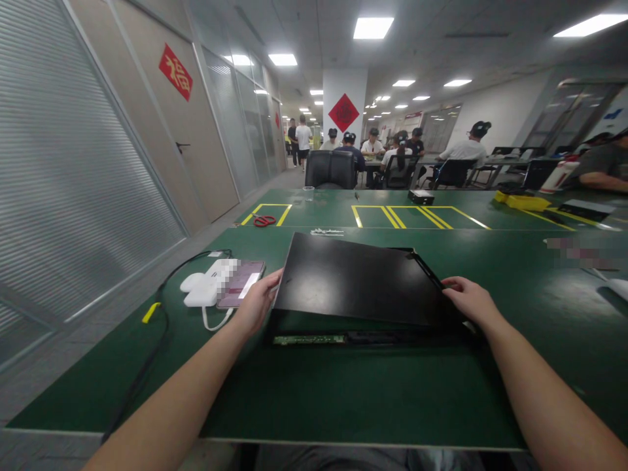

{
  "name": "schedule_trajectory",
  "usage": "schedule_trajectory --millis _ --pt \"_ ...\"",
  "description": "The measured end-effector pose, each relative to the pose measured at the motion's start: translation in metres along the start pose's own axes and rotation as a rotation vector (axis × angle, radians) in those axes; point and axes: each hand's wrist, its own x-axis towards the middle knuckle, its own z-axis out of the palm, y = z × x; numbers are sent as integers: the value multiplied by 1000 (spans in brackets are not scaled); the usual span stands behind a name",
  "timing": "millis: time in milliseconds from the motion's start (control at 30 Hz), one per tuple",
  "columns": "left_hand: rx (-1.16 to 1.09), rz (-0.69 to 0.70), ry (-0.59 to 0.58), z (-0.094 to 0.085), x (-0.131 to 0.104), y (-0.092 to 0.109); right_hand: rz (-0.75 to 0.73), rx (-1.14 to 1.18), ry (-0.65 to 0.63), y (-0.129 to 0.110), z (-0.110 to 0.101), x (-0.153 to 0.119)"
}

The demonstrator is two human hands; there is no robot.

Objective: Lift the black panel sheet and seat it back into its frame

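A flat black panel [358, 281] lies tilted over a black frame [426, 265], whose edge shows at the right and back. Along the near side of the frame runs a narrow green circuit strip [309, 339]. My left hand [260, 301] grips the panel's left edge, its fingers partly hidden behind it. At the right corner, my right hand [468, 297] is curled against the black frame; whether it also touches the panel cannot be made out.
On the green table [343, 399], a phone [248, 281] and white power bank [206, 288] lie left beside a black cable [164, 320]. Red-handled scissors [263, 220], a clear cup [309, 192] and a yellow object [524, 200] are farther back. People sit beyond.
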Motion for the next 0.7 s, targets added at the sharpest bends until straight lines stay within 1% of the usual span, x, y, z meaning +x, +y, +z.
schedule_trajectory --millis 133,200,433,533,633,700 --pt "-23 45 -63 7 -8 9 -30 5 7 0 1 -1" --pt "-22 74 -81 9 -12 12 -20 23 7 0 3 -1" --pt "29 173 -78 4 -11 10 48 155 -26 -4 3 3" --pt "30 198 -86 2 -11 8 114 278 -15 -5 3 3" --pt "31 207 -92 2 -12 8 196 462 -16 -4 5 2" --pt "42 211 -85 3 -13 8 219 565 -27 -4 6 3"
